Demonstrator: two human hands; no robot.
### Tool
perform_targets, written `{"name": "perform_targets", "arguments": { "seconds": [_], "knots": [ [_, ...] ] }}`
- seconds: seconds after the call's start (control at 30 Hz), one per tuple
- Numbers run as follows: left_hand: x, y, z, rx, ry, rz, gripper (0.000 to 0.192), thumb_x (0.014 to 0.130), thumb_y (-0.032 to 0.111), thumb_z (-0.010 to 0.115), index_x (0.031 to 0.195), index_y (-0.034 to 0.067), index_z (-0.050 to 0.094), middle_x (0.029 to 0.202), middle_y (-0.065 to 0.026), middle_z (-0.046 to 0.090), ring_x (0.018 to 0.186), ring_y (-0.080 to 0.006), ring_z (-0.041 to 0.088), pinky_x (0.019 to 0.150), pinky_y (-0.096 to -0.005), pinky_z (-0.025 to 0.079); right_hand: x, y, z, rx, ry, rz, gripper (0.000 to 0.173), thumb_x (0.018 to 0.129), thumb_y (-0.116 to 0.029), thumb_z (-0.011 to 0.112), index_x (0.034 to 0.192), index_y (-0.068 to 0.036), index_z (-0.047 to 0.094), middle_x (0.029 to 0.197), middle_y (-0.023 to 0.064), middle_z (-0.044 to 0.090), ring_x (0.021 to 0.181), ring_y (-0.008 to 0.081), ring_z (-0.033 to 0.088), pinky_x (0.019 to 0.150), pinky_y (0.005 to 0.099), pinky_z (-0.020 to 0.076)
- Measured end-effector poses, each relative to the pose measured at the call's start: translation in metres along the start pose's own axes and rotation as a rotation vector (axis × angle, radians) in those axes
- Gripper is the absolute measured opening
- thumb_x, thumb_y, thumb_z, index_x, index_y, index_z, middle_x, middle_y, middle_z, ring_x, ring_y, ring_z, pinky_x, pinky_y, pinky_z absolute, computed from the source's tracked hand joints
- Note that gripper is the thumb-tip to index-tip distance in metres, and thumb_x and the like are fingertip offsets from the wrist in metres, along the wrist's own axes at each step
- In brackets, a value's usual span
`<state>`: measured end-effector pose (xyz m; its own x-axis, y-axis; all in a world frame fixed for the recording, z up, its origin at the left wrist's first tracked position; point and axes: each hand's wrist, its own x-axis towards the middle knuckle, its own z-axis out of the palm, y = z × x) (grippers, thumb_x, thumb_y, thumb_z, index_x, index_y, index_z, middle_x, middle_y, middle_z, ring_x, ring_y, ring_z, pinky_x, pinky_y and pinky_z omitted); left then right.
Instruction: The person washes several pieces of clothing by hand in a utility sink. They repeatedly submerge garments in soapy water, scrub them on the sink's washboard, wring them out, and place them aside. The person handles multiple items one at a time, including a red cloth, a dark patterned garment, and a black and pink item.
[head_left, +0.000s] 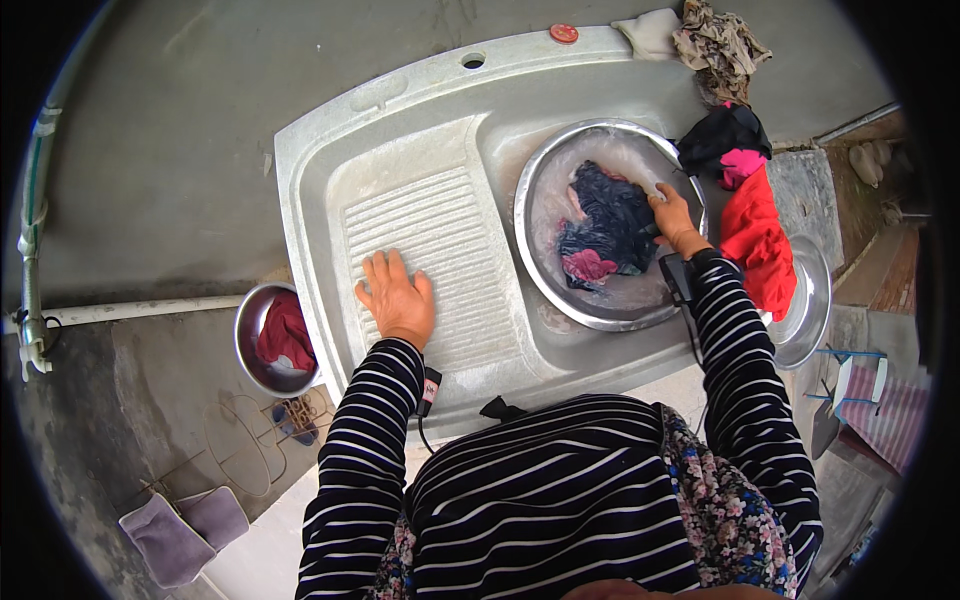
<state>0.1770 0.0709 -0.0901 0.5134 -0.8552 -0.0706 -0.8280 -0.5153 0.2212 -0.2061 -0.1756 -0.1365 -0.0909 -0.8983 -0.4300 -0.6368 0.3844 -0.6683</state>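
My left hand (397, 296) rests palm down, fingers spread, on the ribbed washboard (420, 225) of a stone laundry sink (307, 225). To its right, a round metal basin (529, 259) holds cloudy water and a wet dark garment (611, 217) with a pink part (589, 265). My right hand (673, 214) is over the basin's right side, its fingers bent at the garment's edge; whether they grip the cloth cannot be made out.
Black-and-pink cloth (727, 142) and red cloth (757, 240) hang over the sink's right edge. Crumpled brown cloth (716, 45) and a red round lid (564, 33) lie on the rim. A metal bowl with dark red cloth (289, 337) stands left, another basin (814, 300) right.
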Motion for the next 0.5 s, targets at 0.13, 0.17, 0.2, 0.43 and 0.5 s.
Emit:
{"name": "perform_targets", "arguments": {
  "seconds": [0.13, 0.17, 0.2, 0.43, 0.5],
  "knots": [
    [0.0, 0.001, 0.0, 0.001, -0.004, -0.012, 0.059, 0.092, 0.029, 0.051, 0.141, -0.003, 0.042, 0.15, -0.0251, 0.034, 0.144, -0.0416, 0.023, 0.115, -0.0603, 0.01, -0.027, 0.018, 0.049, -0.583, -0.145, -0.413, 0.057, 0.08, -0.026, 0.073, 0.126, -0.004, 0.048, 0.116, 0.0334, 0.059, 0.108, 0.0483, 0.06, 0.097, 0.0481, 0.0476],
    [0.0, 0.001, -0.001, 0.004, -0.009, -0.012, 0.059, 0.092, 0.029, 0.051, 0.141, -0.003, 0.042, 0.15, -0.025, 0.034, 0.144, -0.0416, 0.023, 0.115, -0.0603, 0.01, -0.03, 0.021, 0.05, -0.681, -0.312, -0.549, 0.057, 0.079, -0.019, 0.073, 0.126, -0.006, 0.045, 0.113, 0.0305, 0.059, 0.103, 0.0472, 0.062, 0.095, 0.0476, 0.0484],
    [0.0, 0.001, -0.001, 0.013, -0.003, -0.007, 0.059, 0.092, 0.03, 0.051, 0.141, -0.003, 0.042, 0.15, -0.025, 0.034, 0.144, -0.0416, 0.023, 0.115, -0.0603, 0.01, -0.032, 0.023, 0.05, -0.714, -0.347, -0.573, 0.054, 0.079, -0.016, 0.07, 0.127, -0.007, 0.047, 0.114, 0.0299, 0.06, 0.103, 0.0469, 0.062, 0.094, 0.0469, 0.0487],
    [0.001, -0.001, 0.001, -0.001, -0.005, -0.007, 0.06, 0.092, 0.03, 0.051, 0.141, -0.003, 0.042, 0.149, -0.0249, 0.035, 0.144, -0.0414, 0.023, 0.114, -0.0602, 0.011, -0.011, 0.0, 0.016, -0.329, -0.071, -0.449, 0.024, 0.083, -0.007, 0.066, 0.104, 0.004, 0.068, 0.098, 0.0208, 0.071, 0.093, 0.0338, 0.069, 0.083, 0.0371, 0.0522],
    [0.0, -0.002, 0.002, -0.005, 0.01, 0.002, 0.06, 0.092, 0.03, 0.051, 0.141, -0.003, 0.042, 0.149, -0.0252, 0.035, 0.144, -0.0415, 0.023, 0.114, -0.0603, 0.011, -0.028, -0.022, 0.0, 0.085, -0.18, -0.458, 0.019, 0.088, -0.009, 0.066, 0.102, 0.004, 0.067, 0.092, 0.011, 0.071, 0.084, 0.0202, 0.066, 0.075, 0.0302, 0.0515]
  ]
}}
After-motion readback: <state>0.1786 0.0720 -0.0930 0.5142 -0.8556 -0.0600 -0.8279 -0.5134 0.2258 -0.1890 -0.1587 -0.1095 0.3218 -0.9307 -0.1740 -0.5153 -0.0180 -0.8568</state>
